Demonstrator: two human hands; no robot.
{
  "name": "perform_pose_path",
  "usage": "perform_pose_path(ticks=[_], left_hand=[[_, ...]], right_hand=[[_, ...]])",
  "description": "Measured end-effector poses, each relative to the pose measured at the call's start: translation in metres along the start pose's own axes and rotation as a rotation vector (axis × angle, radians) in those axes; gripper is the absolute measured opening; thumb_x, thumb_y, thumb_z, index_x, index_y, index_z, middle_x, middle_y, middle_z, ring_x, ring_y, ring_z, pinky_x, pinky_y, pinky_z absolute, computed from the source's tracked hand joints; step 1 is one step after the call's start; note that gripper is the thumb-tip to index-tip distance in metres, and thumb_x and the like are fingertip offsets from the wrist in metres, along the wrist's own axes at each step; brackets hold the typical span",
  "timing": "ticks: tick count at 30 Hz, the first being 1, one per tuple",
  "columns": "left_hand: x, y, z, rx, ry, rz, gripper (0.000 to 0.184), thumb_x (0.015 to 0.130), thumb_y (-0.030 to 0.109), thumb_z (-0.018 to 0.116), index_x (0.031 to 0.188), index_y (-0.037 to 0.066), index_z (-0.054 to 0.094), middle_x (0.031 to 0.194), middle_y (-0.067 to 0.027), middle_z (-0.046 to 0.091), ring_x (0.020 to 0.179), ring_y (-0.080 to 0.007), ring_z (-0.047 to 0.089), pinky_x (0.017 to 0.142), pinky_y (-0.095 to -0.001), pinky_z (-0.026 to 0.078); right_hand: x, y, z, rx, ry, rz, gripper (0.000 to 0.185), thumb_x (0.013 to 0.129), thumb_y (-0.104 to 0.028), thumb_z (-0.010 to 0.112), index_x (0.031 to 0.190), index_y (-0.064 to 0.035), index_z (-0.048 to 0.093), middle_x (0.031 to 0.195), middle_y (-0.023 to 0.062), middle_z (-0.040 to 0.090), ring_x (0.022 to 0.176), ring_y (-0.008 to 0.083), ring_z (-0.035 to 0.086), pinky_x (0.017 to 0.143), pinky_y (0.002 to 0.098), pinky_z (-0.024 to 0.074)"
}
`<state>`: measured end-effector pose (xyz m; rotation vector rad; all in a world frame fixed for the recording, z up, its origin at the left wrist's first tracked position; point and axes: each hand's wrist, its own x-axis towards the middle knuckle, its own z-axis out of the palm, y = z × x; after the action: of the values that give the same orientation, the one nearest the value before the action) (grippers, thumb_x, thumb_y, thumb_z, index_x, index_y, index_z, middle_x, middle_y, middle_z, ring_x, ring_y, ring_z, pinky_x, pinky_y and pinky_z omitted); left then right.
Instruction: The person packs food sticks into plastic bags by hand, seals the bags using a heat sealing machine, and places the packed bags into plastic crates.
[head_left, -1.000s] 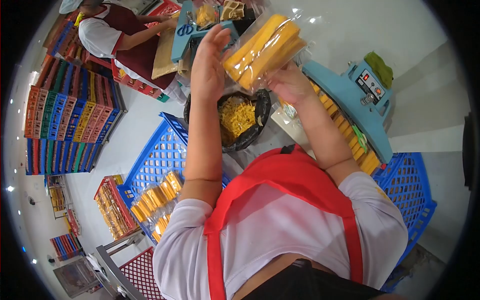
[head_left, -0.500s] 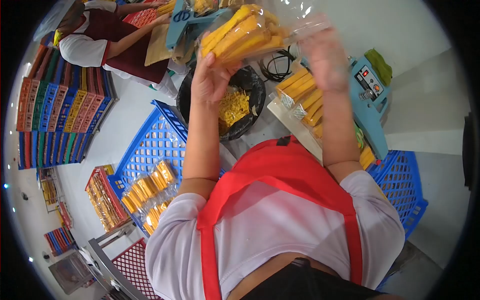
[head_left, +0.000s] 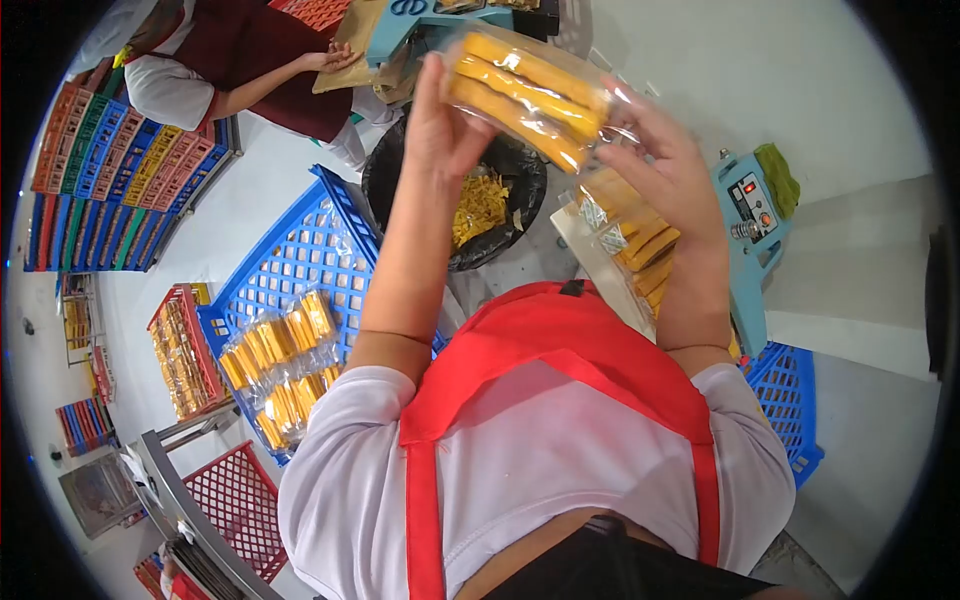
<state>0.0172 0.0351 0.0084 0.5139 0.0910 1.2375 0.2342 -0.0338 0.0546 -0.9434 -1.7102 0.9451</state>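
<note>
Both my hands hold up a clear plastic bag of yellow sticks (head_left: 525, 90), its long side slanting down to the right. My left hand (head_left: 440, 130) grips the left end, fingers behind the plastic. At the other end, my right hand (head_left: 665, 165) pinches the bag's gathered plastic. Below the right hand, more bagged yellow sticks (head_left: 640, 245) lie on a pale board (head_left: 585, 245) beside a light-blue sealing machine (head_left: 745, 220) with a lit red display. Beneath the held bag stands a bin lined with black plastic (head_left: 530, 200), with yellow scraps (head_left: 480, 210) inside.
Left of me, a blue crate (head_left: 320, 230) holds several packed bags (head_left: 270, 345). A red crate (head_left: 185, 350) of packs stands beyond it. Colourful stacked crates (head_left: 130, 180) fill the far left. A co-worker in a maroon apron (head_left: 250, 60) stands near another blue machine (head_left: 410, 30).
The bag has turned and moved right, its sticks now slanting down to the right. My right hand, blurred earlier, now grips its end. The co-worker's hand has drawn back from the other machine.
</note>
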Motion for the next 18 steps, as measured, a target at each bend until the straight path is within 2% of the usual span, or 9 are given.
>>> perform_pose_path(ticks=[3,6,8,10,12,14,16,18], left_hand=[[-0.006,-0.018,-0.012,0.179,0.103,0.006,0.045,0.081,0.029,0.054,0.119,0.010,0.040,0.115,-0.0066,0.048,0.104,-0.0226,0.048,0.083,-0.0411,0.042],[-0.008,-0.015,-0.012,0.187,0.123,0.003,0.040,0.081,0.027,0.053,0.116,0.010,0.042,0.112,-0.0061,0.050,0.102,-0.0216,0.050,0.082,-0.0400,0.043],[-0.009,-0.012,-0.009,0.174,0.154,0.007,0.037,0.081,0.026,0.052,0.113,0.009,0.044,0.109,-0.0062,0.052,0.100,-0.0211,0.051,0.082,-0.0395,0.043],[-0.008,-0.012,-0.008,0.162,0.180,0.011,0.034,0.081,0.026,0.052,0.110,0.008,0.047,0.107,-0.0063,0.053,0.099,-0.0207,0.052,0.082,-0.0389,0.043],[-0.007,-0.013,-0.007,0.180,0.221,0.014,0.038,0.082,0.030,0.047,0.109,0.003,0.047,0.108,-0.0096,0.053,0.102,-0.0246,0.049,0.086,-0.0423,0.038],[-0.007,-0.012,-0.007,0.189,0.239,0.015,0.038,0.082,0.031,0.046,0.109,0.003,0.047,0.108,-0.0099,0.053,0.101,-0.0247,0.050,0.086,-0.0420,0.039],[-0.005,-0.010,-0.010,0.194,0.256,0.016,0.039,0.082,0.032,0.046,0.109,0.003,0.047,0.108,-0.0102,0.053,0.101,-0.0248,0.050,0.086,-0.0418,0.039],[-0.003,-0.005,-0.015,0.136,0.302,-0.012,0.033,0.080,0.032,0.051,0.100,0.006,0.052,0.100,-0.0079,0.057,0.093,-0.0204,0.055,0.079,-0.0372,0.043]], right_hand=[[0.004,0.013,-0.002,-0.093,0.013,0.085,0.039,0.073,0.000,0.058,0.112,-0.0043,0.053,0.091,0.0035,0.055,0.076,0.0076,0.051,0.068,0.0198,0.0405],[0.003,0.011,-0.005,-0.154,-0.069,-0.015,0.035,0.074,-0.001,0.058,0.109,-0.0024,0.054,0.089,0.0048,0.055,0.077,0.0104,0.052,0.071,0.0215,0.0412],[0.004,0.012,-0.003,-0.245,-0.106,-0.176,0.032,0.075,-0.002,0.057,0.106,-0.0005,0.055,0.090,0.0063,0.055,0.080,0.0125,0.053,0.074,0.0225,0.0416],[0.002,0.019,0.002,-0.196,-0.083,-0.158,0.032,0.075,-0.001,0.057,0.106,-0.0003,0.055,0.089,0.0071,0.056,0.081,0.0130,0.053,0.074,0.0228,0.0416],[0.002,0.020,0.006,-0.147,-0.056,-0.141,0.032,0.074,0.000,0.056,0.106,-0.0001,0.055,0.089,0.0079,0.056,0.082,0.0134,0.053,0.075,0.0232,0.0416],[0.002,0.018,0.010,-0.201,-0.034,-0.293,0.028,0.072,-0.002,0.059,0.099,0.0016,0.057,0.083,0.0105,0.058,0.073,0.0205,0.054,0.066,0.0260,0.0420],[-0.002,0.016,0.012,-0.157,0.011,-0.280,0.028,0.072,-0.001,0.059,0.100,0.0012,0.057,0.083,0.0106,0.058,0.073,0.0209,0.054,0.066,0.0259,0.0421],[-0.004,0.015,0.008,-0.114,0.055,-0.266,0.028,0.072,0.000,0.058,0.100,0.0008,0.057,0.083,0.0107,0.057,0.073,0.0213,0.054,0.067,0.0258,0.0422]])
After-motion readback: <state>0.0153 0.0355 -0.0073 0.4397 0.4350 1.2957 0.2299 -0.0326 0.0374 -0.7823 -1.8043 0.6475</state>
